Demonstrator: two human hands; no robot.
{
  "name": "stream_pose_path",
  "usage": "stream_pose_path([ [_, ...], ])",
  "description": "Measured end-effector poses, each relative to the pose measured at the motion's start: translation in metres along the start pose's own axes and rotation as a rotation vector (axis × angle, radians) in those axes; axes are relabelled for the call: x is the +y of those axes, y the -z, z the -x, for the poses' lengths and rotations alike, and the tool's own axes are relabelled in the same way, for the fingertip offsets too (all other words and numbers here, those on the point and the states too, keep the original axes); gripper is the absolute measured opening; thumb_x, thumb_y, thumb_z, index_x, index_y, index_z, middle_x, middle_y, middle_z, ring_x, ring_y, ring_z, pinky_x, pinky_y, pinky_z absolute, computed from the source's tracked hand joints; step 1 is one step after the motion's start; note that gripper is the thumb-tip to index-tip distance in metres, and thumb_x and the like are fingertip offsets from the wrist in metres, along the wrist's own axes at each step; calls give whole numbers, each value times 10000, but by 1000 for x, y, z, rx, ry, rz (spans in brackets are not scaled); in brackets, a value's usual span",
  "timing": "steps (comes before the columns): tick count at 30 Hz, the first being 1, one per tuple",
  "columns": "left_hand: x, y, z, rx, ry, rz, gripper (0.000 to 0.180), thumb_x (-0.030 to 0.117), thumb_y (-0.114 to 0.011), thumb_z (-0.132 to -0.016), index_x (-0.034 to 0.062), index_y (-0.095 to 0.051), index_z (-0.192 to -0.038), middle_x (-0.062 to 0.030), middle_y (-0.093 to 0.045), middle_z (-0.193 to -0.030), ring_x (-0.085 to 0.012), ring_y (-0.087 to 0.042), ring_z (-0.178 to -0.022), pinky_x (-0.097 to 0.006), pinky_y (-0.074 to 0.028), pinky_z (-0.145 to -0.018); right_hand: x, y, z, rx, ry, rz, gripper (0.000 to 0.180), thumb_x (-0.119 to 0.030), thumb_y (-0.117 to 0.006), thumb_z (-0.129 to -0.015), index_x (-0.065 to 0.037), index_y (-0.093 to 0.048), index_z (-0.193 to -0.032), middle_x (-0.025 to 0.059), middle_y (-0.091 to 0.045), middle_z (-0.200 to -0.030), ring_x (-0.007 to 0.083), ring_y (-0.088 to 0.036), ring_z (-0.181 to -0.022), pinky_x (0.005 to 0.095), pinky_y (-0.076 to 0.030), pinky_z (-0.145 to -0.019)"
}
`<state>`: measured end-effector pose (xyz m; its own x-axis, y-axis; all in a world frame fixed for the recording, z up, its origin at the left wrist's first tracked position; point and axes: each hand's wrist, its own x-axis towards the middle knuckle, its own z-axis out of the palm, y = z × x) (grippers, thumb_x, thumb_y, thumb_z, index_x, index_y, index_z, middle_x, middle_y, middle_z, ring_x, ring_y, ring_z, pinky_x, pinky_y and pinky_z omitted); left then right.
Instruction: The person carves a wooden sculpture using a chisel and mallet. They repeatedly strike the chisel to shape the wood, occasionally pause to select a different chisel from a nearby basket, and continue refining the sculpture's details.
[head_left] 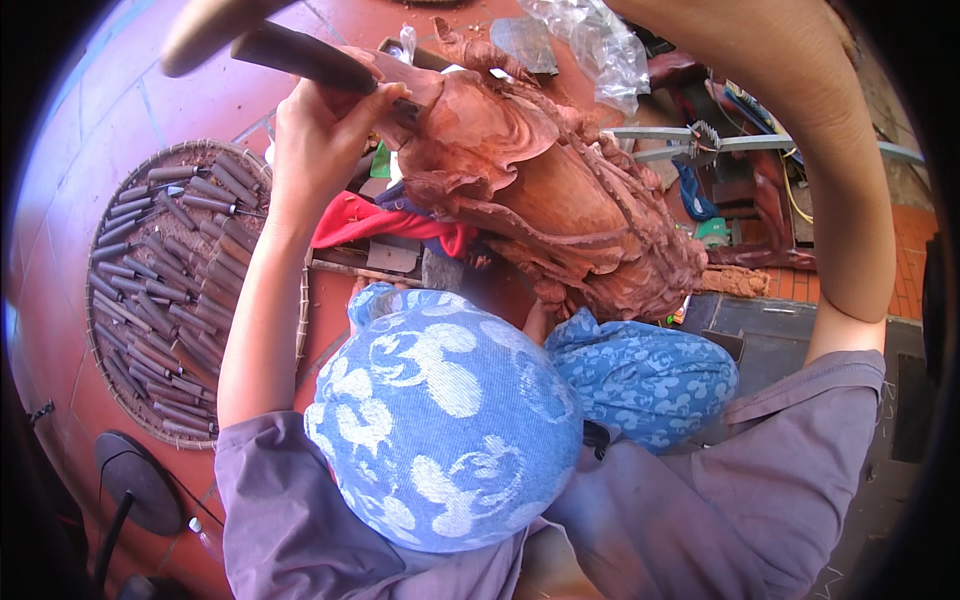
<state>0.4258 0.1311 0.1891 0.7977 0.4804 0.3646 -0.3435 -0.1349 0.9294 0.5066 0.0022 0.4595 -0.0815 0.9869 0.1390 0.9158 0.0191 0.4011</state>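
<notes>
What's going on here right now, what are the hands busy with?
A person is carving a large reddish wooden sculpture. The left hand grips a dark-handled chisel with its tip set against the top of the carving. The right arm is raised, and its hand is out of view above the picture's edge. A round woven tray full of other chisels lies on the red floor to the left. A red cloth sits under the sculpture.

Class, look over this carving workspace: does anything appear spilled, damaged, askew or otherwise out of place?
Nothing is clearly damaged. The chisels lie jumbled rather than sorted in the round woven tray, and crumpled clear plastic lies behind the reddish wood carving. The left hand grips a dark-handled chisel against it.
</notes>
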Motion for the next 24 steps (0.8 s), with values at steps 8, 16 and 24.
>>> stream_pose_path([
  [8,4,-12,1,36,-17,-54,263,166,-781,-860,-26,-656,-989,-131,-736,-862,-169,-722,-829,-306,-548,-746,-3,17,12,13,-9,54,617,-34,-677,-710,-63,-610,-1322,192,-690,-1023,326,-700,-842,372,-565,-733],
  [16,29,-20,10,38,-97,-206,194,71,-741,-901,-35,-638,-1026,-44,-693,-869,-65,-624,-817,-228,-512,-732,-11,22,30,51,-19,80,608,-45,-688,-714,-65,-614,-1317,189,-691,-1003,325,-697,-828,375,-562,-718],
  [24,20,-22,12,69,-92,-162,191,94,-759,-886,-27,-650,-986,-43,-693,-814,-49,-616,-787,-236,-515,-711,-21,24,43,101,-32,100,599,-56,-699,-719,-67,-618,-1312,185,-691,-982,324,-695,-815,378,-559,-703],
])
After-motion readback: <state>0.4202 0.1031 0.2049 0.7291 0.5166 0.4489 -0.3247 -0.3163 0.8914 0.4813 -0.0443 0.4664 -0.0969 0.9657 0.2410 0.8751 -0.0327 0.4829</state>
